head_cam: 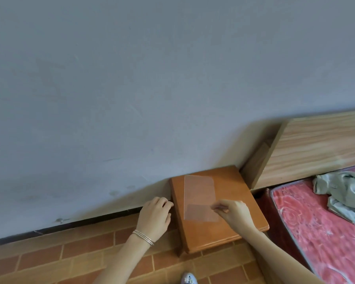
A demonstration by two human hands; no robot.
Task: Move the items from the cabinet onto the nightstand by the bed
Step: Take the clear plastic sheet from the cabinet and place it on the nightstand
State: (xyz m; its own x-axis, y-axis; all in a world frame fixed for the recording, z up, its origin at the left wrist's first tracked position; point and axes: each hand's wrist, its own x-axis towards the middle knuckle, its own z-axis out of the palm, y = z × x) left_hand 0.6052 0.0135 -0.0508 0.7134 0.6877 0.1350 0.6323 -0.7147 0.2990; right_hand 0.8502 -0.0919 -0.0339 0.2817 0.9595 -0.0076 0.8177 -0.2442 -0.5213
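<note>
Pinching the near right edge of a clear plastic sheet between thumb and fingertips of the right hand, sheet lying flat on the orange wooden nightstand. Resting the left hand, fingers loosely curled and holding nothing, against the nightstand's left edge. Standing against the grey wall, just beside the bed with red patterned mattress.
</note>
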